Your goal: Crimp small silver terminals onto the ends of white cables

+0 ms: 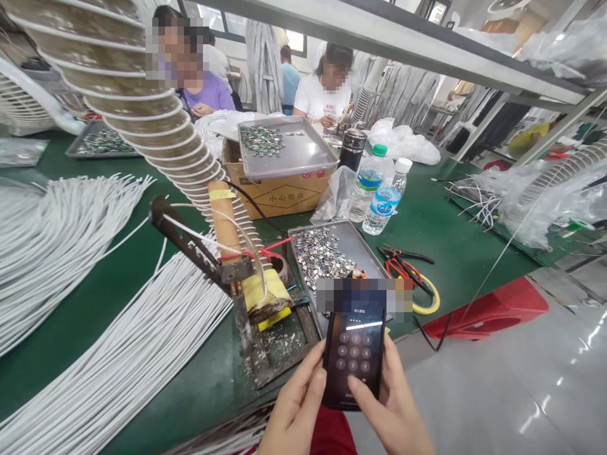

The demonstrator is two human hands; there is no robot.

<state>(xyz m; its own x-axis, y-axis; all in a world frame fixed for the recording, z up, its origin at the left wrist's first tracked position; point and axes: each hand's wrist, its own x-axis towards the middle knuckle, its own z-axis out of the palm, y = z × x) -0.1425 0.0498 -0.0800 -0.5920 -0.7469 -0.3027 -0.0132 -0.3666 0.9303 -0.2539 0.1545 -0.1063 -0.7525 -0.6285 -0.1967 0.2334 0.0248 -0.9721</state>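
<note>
A dark smartphone (353, 351) is held upright over the front edge of the bench, its screen lit with a passcode keypad. My left hand (298, 398) is closed around its left side, thumb along the edge. My right hand (393, 404) grips the right side, and its thumb lies over the lower keys. Just beyond the phone, a grey tray (365, 253) holds many small metal connectors (322, 256). To the left stands a soldering stand with a yellow sponge (268, 294) and scattered solder bits below it.
Bundles of white cables (142, 341) cover the bench's left side. A ribbed hose (142, 126) hangs over the stand. Two water bottles (382, 199), a cardboard box (284, 193) with a parts tray (308, 148), pliers (410, 272) and yellow tape (431, 303) lie around. Co-workers sit opposite.
</note>
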